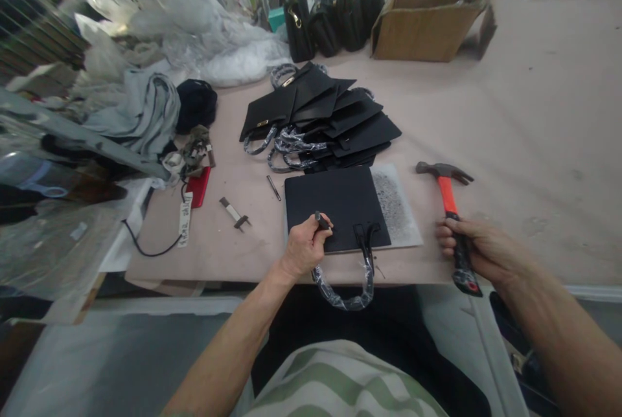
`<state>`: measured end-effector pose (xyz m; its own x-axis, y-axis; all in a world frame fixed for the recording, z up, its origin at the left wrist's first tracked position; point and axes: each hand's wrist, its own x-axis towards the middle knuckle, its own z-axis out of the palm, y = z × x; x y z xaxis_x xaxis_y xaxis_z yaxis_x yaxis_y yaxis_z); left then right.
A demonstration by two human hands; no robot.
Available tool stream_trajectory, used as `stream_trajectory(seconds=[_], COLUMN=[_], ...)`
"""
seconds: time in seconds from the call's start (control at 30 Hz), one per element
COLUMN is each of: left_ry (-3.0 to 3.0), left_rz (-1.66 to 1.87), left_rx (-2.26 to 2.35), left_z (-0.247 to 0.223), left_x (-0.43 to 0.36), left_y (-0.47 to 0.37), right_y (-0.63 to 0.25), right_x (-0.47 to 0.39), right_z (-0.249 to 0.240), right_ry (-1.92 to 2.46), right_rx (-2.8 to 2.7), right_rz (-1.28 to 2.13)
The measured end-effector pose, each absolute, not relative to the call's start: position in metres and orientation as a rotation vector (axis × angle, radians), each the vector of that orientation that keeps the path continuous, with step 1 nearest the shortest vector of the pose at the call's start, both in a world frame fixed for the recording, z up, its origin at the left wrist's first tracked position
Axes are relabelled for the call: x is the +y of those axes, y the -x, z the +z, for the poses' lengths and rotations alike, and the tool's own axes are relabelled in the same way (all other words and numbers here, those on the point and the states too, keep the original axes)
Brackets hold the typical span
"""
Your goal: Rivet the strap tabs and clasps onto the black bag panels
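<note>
A flat black bag panel [330,200] lies on a pale speckled board [401,210] at the table's front edge. Its plastic-wrapped handle [347,304] hangs over that edge. My left hand [307,243] is closed around a short dark metal punch [319,218], held upright over the panel near one handle end; its lower tip is hidden. To the right, my right hand [476,248] grips the black handle of a claw hammer [446,190]. The orange-necked hammer's head points away from me, apart from the panel.
Behind the panel lies a pile of black bag panels [321,109] with wrapped handles. A metal rod [273,188] and a small metal tool [234,214] lie to the left. Finished-looking black bags [335,19] and a cardboard box [422,22] stand at the back. Cloth [140,112] is heaped left.
</note>
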<state>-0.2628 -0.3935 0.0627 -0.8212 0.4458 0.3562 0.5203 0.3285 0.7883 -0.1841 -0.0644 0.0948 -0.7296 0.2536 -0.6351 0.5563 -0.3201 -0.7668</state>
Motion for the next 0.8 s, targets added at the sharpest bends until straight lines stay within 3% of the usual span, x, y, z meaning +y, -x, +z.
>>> stream_trajectory(seconds=[0.2,0.4,0.5,0.7,0.8], left_ry=[0.953,0.964,0.953,0.945,0.931], left_rz=[-1.432,-1.379,-1.397,-1.367,-1.364], left_rx=[-2.484,-2.477,-2.479,-2.444,-2.443], left_z=[0.059,0.059,0.059,0.055,0.052], left_x=[-0.391,-0.39,-0.389,-0.388,-0.388], left_y=[0.26,0.258,0.258,0.258,0.258], right_y=[0.187,0.174,0.164,0.167,0.167], right_x=[-0.099,-0.138,-0.148,-0.153,-0.159], right_z=[0.114,0.19,0.217,0.216,0.218], right_ry=[-1.228,-0.807,-0.414,0.244,0.323], right_rx=[1.576,2.293,2.674,3.198,3.302], right_rz=[-2.32,-2.291,-1.964,-0.862,-0.685])
